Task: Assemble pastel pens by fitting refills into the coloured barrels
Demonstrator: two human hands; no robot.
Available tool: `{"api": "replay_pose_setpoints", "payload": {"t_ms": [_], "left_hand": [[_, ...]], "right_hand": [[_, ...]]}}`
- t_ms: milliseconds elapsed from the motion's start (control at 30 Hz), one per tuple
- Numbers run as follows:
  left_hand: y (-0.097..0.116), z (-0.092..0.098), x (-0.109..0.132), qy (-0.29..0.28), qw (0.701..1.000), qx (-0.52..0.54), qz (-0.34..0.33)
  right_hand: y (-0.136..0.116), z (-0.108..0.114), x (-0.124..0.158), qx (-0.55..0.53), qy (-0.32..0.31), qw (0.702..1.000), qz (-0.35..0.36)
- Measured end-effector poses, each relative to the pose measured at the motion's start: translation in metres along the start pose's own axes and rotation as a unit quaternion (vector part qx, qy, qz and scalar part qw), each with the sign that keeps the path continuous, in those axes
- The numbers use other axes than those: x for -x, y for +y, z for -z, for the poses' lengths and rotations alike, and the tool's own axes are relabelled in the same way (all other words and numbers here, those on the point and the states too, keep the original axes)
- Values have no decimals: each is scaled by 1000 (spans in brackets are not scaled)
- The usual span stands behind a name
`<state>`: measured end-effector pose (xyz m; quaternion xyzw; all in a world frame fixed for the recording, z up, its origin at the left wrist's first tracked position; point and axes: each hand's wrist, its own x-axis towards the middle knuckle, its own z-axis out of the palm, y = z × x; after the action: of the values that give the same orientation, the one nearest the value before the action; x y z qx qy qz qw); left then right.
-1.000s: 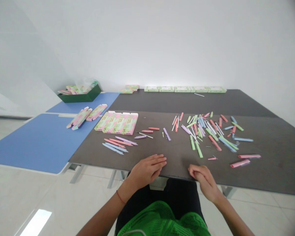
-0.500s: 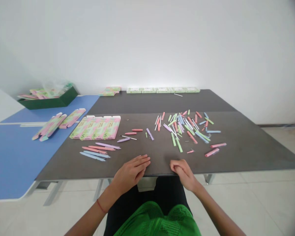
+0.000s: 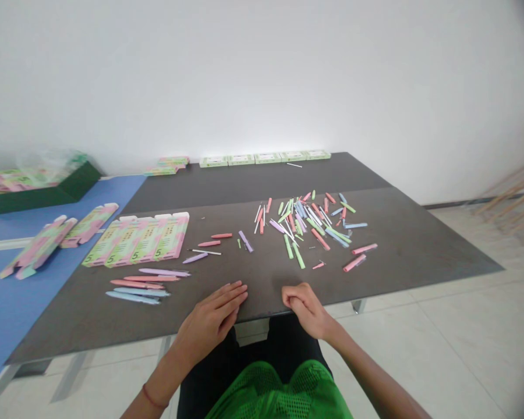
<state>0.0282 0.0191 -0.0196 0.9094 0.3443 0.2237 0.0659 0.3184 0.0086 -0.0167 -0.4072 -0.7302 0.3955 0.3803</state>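
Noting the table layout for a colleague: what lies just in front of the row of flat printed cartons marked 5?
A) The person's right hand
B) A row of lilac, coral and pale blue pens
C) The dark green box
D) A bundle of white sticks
B: the pens lie side by side on the dark table, between the cartons and the person's left hand.

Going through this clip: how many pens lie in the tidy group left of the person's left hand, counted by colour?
Lilac pen: 1
Coral pens: 2
Pale blue pens: 2
Total: 5
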Motion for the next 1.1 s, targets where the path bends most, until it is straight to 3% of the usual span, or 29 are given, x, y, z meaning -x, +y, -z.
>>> {"api": "replay_pose_setpoints", "payload": {"t_ms": [133, 200, 267, 367, 400, 533, 733, 1100], "left_hand": [[2, 0, -1, 0, 1000, 8, 5], [4, 0, -2, -1, 1000, 11, 10], [6, 0, -3, 1, 1000, 16, 15], [8, 0, -5, 3, 999, 28, 20], [9, 1, -6, 4, 999, 33, 22], [12, 1, -7, 10, 999, 43, 24], [13, 1, -9, 3, 999, 41, 25], [14, -1, -11, 11, 997, 79, 23]], "right_hand": [[-16, 5, -18, 35, -17, 998, -53], [-31, 10, -40, 112, -28, 991, -61], [-46, 14, -72, 255, -15, 966, -36], [-57, 15, -125, 433, -60, 899, -34], [-57, 13, -141, 464, -84, 881, -46], [-41, -2, -188, 483, -110, 866, -67], [-16, -14, -207, 510, -118, 844, -117], [-10, -11, -212, 510, -88, 845, -135]]}}
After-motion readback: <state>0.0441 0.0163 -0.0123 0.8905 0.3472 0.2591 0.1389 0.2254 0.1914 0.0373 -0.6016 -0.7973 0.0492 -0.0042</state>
